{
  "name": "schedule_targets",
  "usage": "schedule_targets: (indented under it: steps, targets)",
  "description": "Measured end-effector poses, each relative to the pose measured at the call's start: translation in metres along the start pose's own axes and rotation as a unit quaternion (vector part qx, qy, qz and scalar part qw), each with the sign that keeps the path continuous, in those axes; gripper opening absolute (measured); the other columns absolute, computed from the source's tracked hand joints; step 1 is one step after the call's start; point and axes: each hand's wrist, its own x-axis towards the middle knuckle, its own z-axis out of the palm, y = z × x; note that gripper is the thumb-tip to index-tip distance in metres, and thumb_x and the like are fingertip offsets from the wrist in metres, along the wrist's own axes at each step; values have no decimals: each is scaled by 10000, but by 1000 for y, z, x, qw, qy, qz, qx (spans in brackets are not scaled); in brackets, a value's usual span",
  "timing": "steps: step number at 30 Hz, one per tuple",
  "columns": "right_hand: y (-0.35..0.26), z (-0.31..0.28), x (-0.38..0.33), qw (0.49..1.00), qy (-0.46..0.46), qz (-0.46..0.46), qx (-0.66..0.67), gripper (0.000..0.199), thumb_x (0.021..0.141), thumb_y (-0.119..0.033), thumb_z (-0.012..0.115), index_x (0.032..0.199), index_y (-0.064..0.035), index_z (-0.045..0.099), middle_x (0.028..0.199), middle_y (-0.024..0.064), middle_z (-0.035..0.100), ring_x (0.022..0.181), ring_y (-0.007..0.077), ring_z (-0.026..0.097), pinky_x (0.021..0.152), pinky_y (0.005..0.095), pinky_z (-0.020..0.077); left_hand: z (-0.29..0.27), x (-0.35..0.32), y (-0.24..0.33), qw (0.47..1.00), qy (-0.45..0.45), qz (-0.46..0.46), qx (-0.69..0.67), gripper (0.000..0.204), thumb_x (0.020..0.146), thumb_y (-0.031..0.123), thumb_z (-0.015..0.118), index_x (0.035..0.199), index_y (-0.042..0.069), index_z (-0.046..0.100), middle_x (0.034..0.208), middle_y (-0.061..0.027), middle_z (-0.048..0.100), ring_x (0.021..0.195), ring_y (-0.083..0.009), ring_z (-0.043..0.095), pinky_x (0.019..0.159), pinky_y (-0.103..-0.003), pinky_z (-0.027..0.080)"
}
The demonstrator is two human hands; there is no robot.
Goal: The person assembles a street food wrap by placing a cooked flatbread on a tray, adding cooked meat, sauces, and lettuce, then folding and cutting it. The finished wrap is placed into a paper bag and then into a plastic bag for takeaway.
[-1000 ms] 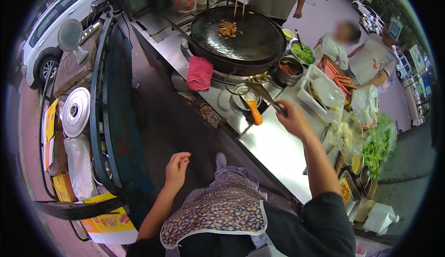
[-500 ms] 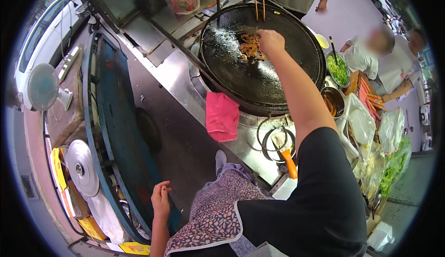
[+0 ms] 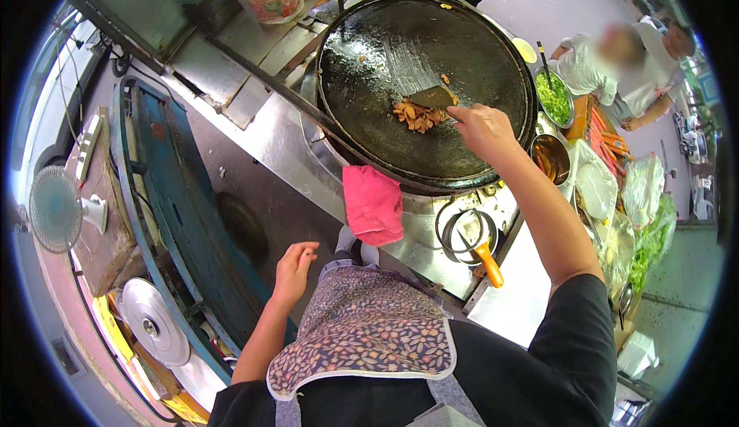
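My right hand (image 3: 486,130) is closed round the handle of a flat metal scraper (image 3: 433,97). The scraper's blade rests against a small heap of browned, chopped meat (image 3: 418,118) on a large round black griddle (image 3: 362,92). One loose bit lies just beyond the blade, and a wet streak runs across the griddle behind it. Away from the griddle, my left hand (image 3: 294,273) hangs beside my patterned apron (image 3: 369,319), holding nothing, its fingers apart. Over the griddle's near edge drapes a pink cloth (image 3: 373,205), the thing nearest that hand.
Right of the griddle stand a bowl of chopped greens (image 3: 553,98), a pot of dark sauce (image 3: 550,159) and bagged vegetables (image 3: 643,184). An orange-handled tool (image 3: 489,265) lies near the front. Eggs fill a tub (image 3: 273,0) at the back left. People stand beyond the stall.
My right hand has drawn back toward me, bringing the scraper and meat nearer the griddle's front. Another person's hand with tongs has left the griddle. My left hand has risen slightly.
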Motion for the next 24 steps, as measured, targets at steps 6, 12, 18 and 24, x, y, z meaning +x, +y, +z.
schedule_targets:
  steps: [6, 12, 18, 24]
  targets:
    - [19, -10, 42, 989, 134, 52, -22, 237, 921, -196, 645, 1124, -139, 753, 967, 151, 748, 886, 319, 726, 792, 441, 586, -10, 52, 33, 997, -54, 49, 13, 230, 1049, 121, 508, 1162, 3, 669, 1067, -79, 662, 911, -144, 667, 835, -285, 508]
    - [-37, 20, 16, 988, -51, 130, -73, 137, 893, -153, 650, 934, -55, 736, 895, 182, 731, 856, 358, 726, 738, 441, 590, -29, 52, 14, 998, -60, -1, -3, 237, 1051, 139, 507, 1165, 14, 673, 1070, -77, 663, 921, -144, 665, 845, -286, 506]
    - [-57, -28, 31, 997, 48, 42, 37, 290, 934, -230, 633, 1193, -135, 725, 1058, 158, 733, 1022, 352, 681, 873, 457, 541, -34, 68, 7, 998, -64, 16, -2, 214, 1040, 151, 547, 1140, 24, 687, 1035, -102, 660, 896, -169, 685, 809, -302, 527]
    - [-83, 26, 115, 998, 39, 29, 44, 323, 913, -241, 663, 1228, -182, 706, 1057, 113, 726, 1037, 326, 665, 875, 455, 535, -25, 96, 28, 990, -127, 65, -19, 247, 1056, 155, 505, 1173, -1, 658, 1072, -73, 658, 929, -153, 665, 850, -287, 505]
